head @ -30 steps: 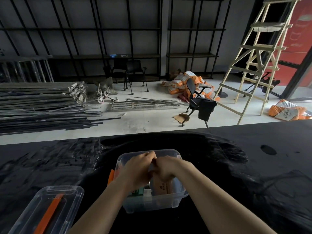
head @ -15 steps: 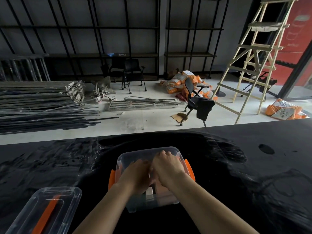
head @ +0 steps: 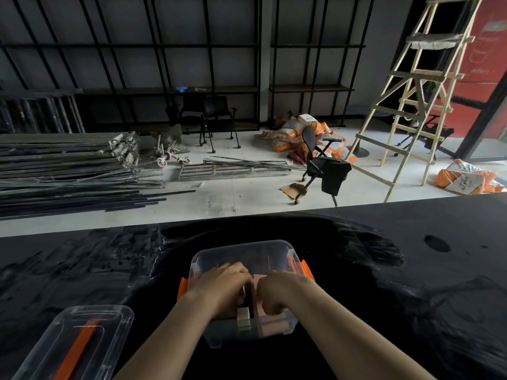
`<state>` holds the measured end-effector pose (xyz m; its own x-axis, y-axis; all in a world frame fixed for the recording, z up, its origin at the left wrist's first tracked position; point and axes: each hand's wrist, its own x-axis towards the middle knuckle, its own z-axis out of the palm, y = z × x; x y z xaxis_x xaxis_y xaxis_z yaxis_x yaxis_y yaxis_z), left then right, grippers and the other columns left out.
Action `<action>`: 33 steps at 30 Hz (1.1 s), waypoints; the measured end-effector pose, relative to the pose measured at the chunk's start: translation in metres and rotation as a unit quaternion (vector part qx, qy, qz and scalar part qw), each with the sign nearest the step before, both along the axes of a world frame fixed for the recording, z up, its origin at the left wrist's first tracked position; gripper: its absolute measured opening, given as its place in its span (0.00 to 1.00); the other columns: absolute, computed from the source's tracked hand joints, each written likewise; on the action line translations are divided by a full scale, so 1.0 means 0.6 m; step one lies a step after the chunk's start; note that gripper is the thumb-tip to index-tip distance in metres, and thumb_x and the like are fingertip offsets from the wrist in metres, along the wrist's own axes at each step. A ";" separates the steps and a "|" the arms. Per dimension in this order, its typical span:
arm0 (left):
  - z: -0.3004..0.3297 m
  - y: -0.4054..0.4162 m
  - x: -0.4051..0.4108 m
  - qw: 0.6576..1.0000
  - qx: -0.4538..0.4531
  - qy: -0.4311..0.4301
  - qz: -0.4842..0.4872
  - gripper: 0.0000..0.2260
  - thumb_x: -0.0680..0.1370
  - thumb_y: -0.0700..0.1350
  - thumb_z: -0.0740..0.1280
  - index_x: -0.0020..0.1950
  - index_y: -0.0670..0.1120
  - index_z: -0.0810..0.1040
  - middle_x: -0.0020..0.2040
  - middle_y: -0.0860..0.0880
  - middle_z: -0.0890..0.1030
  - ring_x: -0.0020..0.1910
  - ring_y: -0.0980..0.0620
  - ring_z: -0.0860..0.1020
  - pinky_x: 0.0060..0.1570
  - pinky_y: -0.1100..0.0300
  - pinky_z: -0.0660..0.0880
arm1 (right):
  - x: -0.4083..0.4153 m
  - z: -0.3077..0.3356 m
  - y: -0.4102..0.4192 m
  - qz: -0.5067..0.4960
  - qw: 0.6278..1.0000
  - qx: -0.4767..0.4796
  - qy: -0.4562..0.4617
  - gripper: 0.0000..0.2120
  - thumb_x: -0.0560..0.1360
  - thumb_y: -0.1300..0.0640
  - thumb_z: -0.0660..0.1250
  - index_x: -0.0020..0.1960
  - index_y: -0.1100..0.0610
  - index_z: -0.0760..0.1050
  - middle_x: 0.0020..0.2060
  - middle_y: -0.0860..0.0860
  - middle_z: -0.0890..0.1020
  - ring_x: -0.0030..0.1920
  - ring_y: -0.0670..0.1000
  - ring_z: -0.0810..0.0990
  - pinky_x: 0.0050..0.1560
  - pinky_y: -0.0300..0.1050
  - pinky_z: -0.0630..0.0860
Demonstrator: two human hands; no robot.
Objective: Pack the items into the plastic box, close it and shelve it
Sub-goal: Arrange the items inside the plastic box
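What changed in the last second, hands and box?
Both hands moved from the box's far half toward its near end: the left hand and right hand now press down on the pinkish packets inside the clear plastic box. Whether either grips anything is unclear. The box stayed open on the black table; the lid stayed at lower left.

A black table (head: 356,270) with a scuffed, smeared top filled the lower half of the view. At its centre, toward six o'clock, sat an open clear box (head: 244,253) with orange latches. At about seven o'clock, well apart from the box, lay a clear lid (head: 115,319) with an orange strip.
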<state>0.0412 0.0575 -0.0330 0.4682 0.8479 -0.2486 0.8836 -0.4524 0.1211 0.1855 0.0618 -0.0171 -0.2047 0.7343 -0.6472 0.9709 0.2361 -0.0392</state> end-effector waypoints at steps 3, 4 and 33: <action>0.007 -0.003 -0.002 0.999 0.015 0.029 0.009 0.24 0.80 0.38 0.66 0.75 0.55 0.71 0.74 0.51 0.71 0.72 0.48 0.71 0.64 0.48 0.71 | -0.006 -0.005 0.002 -0.022 0.999 -0.038 -0.018 0.21 0.77 0.58 0.66 0.69 0.58 0.71 0.60 0.57 0.74 0.64 0.58 0.75 0.61 0.51 0.72; 0.011 -0.004 -0.003 0.999 0.017 0.045 0.009 0.23 0.80 0.38 0.65 0.74 0.55 0.71 0.72 0.51 0.72 0.71 0.47 0.72 0.63 0.46 0.71 | -0.009 -0.006 0.004 -0.019 0.999 -0.039 -0.017 0.21 0.78 0.58 0.66 0.70 0.59 0.71 0.64 0.57 0.74 0.67 0.58 0.73 0.64 0.52 0.71; 0.053 -0.045 -0.027 0.949 0.189 0.247 0.043 0.10 0.80 0.44 0.65 0.58 0.45 0.81 0.61 0.42 0.80 0.67 0.39 0.68 0.67 0.46 0.63 | -0.023 -0.017 0.020 -0.008 0.987 -0.060 0.146 0.10 0.77 0.54 0.70 0.54 0.60 0.80 0.35 0.50 0.79 0.33 0.46 0.78 0.36 0.39 0.75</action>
<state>0.0252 0.0306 -0.0010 0.2990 0.9501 -0.0894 0.8261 -0.3046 -0.4741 0.1715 0.0737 -0.0270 -0.3840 0.6607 -0.6450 0.9178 0.1965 -0.3451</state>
